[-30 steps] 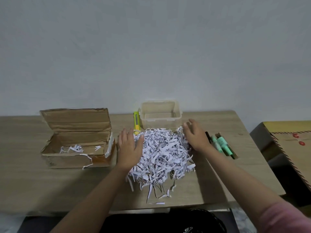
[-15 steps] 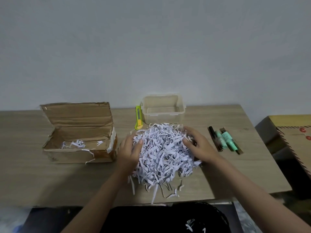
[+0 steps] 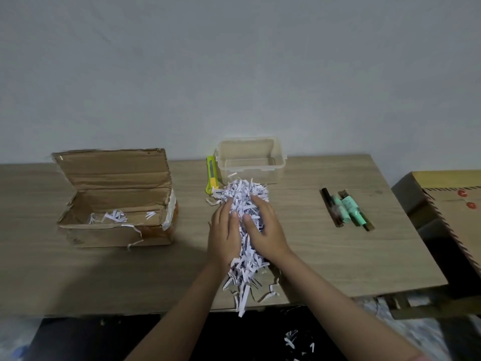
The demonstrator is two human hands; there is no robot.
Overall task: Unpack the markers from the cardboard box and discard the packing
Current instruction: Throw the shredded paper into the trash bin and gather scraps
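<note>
Shredded paper (image 3: 244,204) sits squeezed between my left hand (image 3: 225,230) and right hand (image 3: 265,230), fingers clamped so it lifts in 1 bundle toward what looks like a bin below the bench (image 3: 78,277). Markers (image 3: 346,211) lie aside, right of me; cardboard box (image 3: 114,201) nearly bare.

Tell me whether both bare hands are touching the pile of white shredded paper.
Touching. The head view shows the left hand and right hand pressed against either side of the pile of white shredded paper, fingers sunk into the strips.
</note>
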